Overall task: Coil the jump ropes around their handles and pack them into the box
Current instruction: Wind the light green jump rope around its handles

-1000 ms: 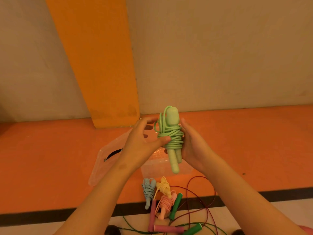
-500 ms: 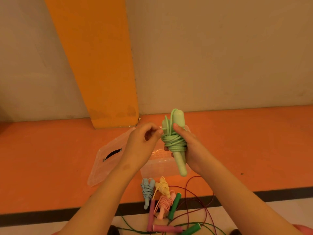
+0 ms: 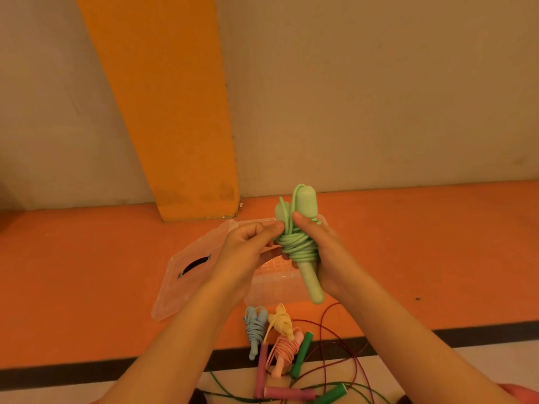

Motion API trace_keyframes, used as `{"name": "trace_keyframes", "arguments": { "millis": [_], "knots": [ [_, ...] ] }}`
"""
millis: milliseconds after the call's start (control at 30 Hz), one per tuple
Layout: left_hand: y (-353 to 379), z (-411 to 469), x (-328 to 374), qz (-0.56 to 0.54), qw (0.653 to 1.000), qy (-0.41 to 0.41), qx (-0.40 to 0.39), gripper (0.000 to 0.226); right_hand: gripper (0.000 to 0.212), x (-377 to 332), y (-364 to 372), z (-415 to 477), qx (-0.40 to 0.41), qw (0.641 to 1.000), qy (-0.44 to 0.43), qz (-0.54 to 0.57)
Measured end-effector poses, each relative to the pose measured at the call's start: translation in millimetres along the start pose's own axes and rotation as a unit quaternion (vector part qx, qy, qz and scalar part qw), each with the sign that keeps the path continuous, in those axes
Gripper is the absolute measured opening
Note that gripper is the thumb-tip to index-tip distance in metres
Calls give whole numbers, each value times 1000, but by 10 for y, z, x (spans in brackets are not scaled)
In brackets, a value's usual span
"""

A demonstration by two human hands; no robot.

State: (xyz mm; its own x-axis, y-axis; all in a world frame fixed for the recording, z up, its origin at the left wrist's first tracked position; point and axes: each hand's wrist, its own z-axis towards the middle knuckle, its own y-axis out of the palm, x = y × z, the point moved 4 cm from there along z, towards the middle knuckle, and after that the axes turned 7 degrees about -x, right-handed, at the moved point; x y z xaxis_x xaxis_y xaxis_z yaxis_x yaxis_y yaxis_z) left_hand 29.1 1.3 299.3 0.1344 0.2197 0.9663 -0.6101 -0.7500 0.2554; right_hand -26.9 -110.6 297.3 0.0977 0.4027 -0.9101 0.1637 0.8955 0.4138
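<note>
Right hand (image 3: 331, 258) wrapped round our green jump rope (image 3: 297, 247), left hand (image 3: 248, 249) pinching a strand.
We'd tuck that strand snugly under the coils while it's held over the box (image 3: 274, 288).

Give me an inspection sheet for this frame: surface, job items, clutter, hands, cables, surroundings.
Surface: orange floor, black stripe at its near edge.
Job's things: light green rope coiled on its handles, in hand; blue rope, yellow rope and pink rope coiled on the floor; clear box with lid beside it, contents unclear.
Clutter: nothing seen.
Grippers: right hand grips the green bundle; left hand pinches its cord near the top.
Cables: maroon cord and dark green cord lie loose, uncoiled, by pink handles and green handles.
Surroundings: beige wall, orange pillar.
</note>
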Motion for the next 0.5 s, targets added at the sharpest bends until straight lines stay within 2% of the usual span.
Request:
{"name": "trace_keyframes", "arguments": {
  "millis": [200, 300, 500],
  "knots": [
    [9, 50, -28, -34, 999, -19, -15, 37, 18, 72, -47, 19, 20, 999, 23, 23],
    [6, 39, -13, -37, 999, -5, -24, 32, 32, 65, -79, 28, 15, 1000, 22, 17],
    [-2, 38, -59, 58, 995, 72, 36, 16, 25, 39, -109, 56, -22, 999, 30, -18]
  ]
}}
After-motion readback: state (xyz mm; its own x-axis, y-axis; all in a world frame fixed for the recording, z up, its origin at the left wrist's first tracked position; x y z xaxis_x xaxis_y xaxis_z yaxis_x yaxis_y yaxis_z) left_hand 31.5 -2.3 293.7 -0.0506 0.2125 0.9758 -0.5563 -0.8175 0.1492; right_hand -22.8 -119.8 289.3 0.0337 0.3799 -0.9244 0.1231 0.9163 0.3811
